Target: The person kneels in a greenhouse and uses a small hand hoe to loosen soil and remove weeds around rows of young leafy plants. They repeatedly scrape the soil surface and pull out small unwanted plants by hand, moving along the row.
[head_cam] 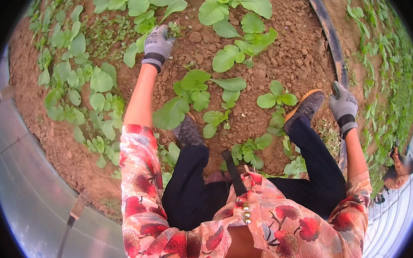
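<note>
My left hand (159, 42), in a grey work glove with a dark cuff, reaches among leafy green plants at the upper left. Its fingers are closed around a small weed (175, 29) whose leaves stick out past the fingertips. Broad-leaved seedlings (140, 45) stand right beside that glove. At the right, my right hand (343, 100), gloved alike, is by a flat black drip hose (334, 41), just outside my shoe; its fingers are partly curled, and whether they grip anything is unclear. Between the hands, several leafy plants (226, 58) grow from crumbly brown soil (259, 70).
My shoes (305, 108) rest on the soil among low plants (276, 95). Dense greenery (393, 80) grows beyond the hose. Translucent sheeting (22, 149) borders the bed at the left. Another person (398, 171) is at the far right edge.
</note>
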### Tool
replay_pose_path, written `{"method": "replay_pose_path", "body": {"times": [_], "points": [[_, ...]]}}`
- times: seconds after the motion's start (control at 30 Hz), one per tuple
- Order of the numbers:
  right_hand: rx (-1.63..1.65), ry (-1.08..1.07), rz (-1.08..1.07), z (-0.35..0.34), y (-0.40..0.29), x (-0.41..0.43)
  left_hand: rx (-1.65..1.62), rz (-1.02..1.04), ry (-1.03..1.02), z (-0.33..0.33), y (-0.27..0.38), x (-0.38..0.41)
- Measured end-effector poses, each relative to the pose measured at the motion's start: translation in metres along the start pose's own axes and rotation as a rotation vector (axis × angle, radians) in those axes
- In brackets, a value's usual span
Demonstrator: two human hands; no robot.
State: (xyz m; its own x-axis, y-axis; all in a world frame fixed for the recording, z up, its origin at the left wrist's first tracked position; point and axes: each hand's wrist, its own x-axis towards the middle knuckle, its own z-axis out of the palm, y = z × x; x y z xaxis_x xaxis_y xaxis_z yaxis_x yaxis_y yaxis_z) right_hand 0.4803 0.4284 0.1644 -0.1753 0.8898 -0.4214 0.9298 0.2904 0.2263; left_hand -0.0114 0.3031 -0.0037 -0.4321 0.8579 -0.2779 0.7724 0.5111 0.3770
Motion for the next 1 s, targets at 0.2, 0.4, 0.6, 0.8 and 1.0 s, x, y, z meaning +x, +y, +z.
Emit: {"method": "replay_pose_path", "body": {"times": [0.2,0.4,0.6,0.8,1.0], "points": [[0.036,-0.015,0.035,0.0,0.0,0.0,0.253,0.035,-0.077,0.005,-0.029,-0.036],[0.027,0.029,-0.015,0.01,0.009,0.003,0.34,0.011,-0.204,0.034,-0.03,-0.054],[0.03,0.049,-0.028,0.009,0.01,0.002,0.02,0.067,0.024,0.029,-0.025,-0.037],[0.031,0.049,-0.028,0.009,0.012,0.002,0.213,0.354,-0.347,0.021,0.033,-0.022],[0.047,0.014,0.005,0.007,0.011,0.0,0.397,0.383,-0.424,0.046,0.046,-0.013]]}}
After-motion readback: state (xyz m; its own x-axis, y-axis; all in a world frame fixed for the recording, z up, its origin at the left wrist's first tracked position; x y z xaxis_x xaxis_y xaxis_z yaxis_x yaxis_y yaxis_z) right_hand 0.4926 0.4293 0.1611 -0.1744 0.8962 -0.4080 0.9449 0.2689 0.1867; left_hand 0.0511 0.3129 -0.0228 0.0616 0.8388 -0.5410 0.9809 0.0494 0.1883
